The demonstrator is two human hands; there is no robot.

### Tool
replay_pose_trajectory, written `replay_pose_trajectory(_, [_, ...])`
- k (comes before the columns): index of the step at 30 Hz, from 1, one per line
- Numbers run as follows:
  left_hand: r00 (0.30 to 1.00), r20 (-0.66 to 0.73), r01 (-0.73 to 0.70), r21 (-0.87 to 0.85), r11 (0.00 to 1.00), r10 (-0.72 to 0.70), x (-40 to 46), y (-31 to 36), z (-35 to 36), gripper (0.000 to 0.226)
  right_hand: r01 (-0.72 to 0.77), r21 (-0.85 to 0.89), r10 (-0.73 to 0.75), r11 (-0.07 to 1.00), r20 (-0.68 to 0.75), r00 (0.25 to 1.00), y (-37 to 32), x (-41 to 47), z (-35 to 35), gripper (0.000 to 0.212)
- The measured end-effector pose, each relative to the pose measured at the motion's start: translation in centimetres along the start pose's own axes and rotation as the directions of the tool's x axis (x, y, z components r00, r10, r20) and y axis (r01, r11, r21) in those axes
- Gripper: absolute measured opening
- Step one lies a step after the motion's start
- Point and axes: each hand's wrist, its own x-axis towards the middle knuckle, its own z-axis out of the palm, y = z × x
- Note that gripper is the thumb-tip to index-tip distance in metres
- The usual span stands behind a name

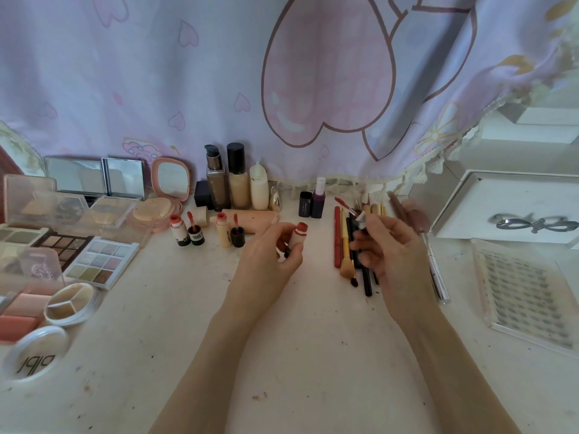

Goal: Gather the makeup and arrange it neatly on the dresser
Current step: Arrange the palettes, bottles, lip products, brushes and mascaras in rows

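a lilac curtain (156,73) printed with pink hearts hangs across the back, from nine to two o'clock, its fringed cream hem (416,166) brushing the rear of the counter (313,355). at three o'clock a white tray (463,198) holds a metal eyelash curler (532,223). the pale counter top is scuffed, with small dark specks (260,396) toward six o'clock. white shelving (532,126) shows at two o'clock.

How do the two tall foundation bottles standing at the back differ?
The left foundation bottle is darker, brownish-grey, and shows a bare pump head on top. The right foundation bottle holds a lighter beige liquid and wears a round black cap. Both stand upright, side by side, against the curtain, and are about equally tall.
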Motion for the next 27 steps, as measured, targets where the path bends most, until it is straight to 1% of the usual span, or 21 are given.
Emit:
replay_pose_trajectory(2, [0.996, -0.045, 0.074, -0.027, 0.997, -0.075, 0.1, -0.2, 0.1, 0.025, -0.087, 0.052, 0.080, 0.995, 0.110, 0.991, 0.2, -0.3, 0.6, 0.007])
replay_pose_trajectory(3, [0.992, -0.057, 0.108, -0.041, 0.993, -0.110, 0.1, -0.4, 0.1, 0.026, -0.124, 0.067, 0.113, 0.990, 0.150, 0.982, 0.4, -0.5, 0.8, 0.010])
replay_pose_trajectory(5, [0.985, -0.076, 0.152, -0.071, 0.986, -0.158, 0.2, -0.7, 0.2, 0.029, -0.208, 0.126, 0.180, 0.970, 0.206, 0.962, 0.7, -0.7, 1.4, 0.016])
replay_pose_trajectory(7, [0.977, -0.102, 0.175, -0.095, 0.980, -0.185, 0.1, -1.0, 0.2, 0.029, -0.302, 0.199, 0.251, 0.932, 0.244, 0.937, 0.8, -0.9, 1.8, 0.018])
replay_pose_trajectory(10, [0.970, -0.151, 0.175, -0.122, 0.977, -0.193, 0.3, -1.3, 0.5, 0.025, -0.402, 0.275, 0.327, 0.873, 0.282, 0.902, 0.8, -0.8, 2.1, 0.021])
replay_pose_trajectory(14, [0.969, -0.195, 0.139, -0.087, 0.986, -0.154, 0.5, -1.7, 1.1, 0.024, -0.493, 0.345, 0.386, 0.798, 0.336, 0.859, 0.8, -0.8, 2.6, 0.021])
replay_pose_trajectory(16, [0.970, -0.190, 0.134, -0.084, 0.987, -0.148, 0.5, -1.9, 1.1, 0.025, -0.509, 0.345, 0.394, 0.788, 0.352, 0.849, 1.0, -0.7, 3.0, 0.023])
replay_pose_trajectory(22, [0.977, -0.153, 0.140, -0.081, 0.987, -0.151, 0.6, -2.2, 1.2, 0.020, -0.473, 0.243, 0.366, 0.847, 0.379, 0.850, 1.0, -0.4, 3.5, 0.021])
replay_pose_trajectory(27, [0.979, -0.134, 0.147, -0.070, 0.987, -0.155, 0.6, -2.2, 1.0, 0.017, -0.460, 0.209, 0.387, 0.863, 0.312, 0.868, 1.5, 0.1, 3.8, 0.017])
